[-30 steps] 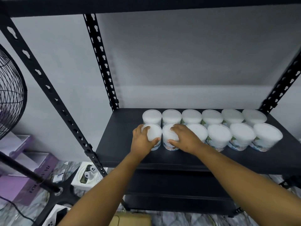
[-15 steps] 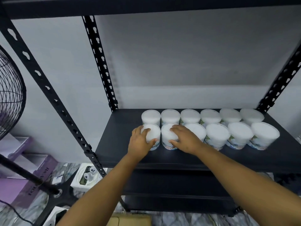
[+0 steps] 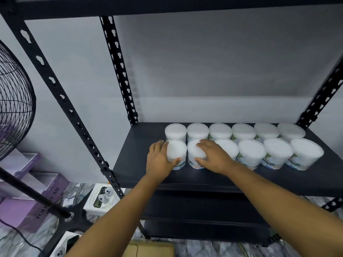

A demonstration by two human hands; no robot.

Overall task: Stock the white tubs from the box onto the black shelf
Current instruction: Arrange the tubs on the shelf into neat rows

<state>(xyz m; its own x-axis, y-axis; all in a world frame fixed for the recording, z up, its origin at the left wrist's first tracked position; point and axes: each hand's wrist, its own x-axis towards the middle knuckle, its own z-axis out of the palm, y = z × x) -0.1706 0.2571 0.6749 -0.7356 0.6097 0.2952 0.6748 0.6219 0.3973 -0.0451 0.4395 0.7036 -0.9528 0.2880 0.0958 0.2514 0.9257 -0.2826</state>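
Both hands setting two tubs at left end of near row, black shelf [image 3: 141,164].
Left hand [image 3: 159,160] wraps the leftmost near tub [image 3: 177,151]; right hand [image 3: 213,156] curled over the next tub [image 3: 194,153]; both grip. Twelve tubs in two rows, touching. Risk, as I judge it: pushing either tub in too hard shoves the far row [image 3: 233,130] back, or a careless release tips one off the near edge. Box [image 3: 150,249] barely visible at bottom.

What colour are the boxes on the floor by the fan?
Purple boxes, with white insides, seen best in the head view.
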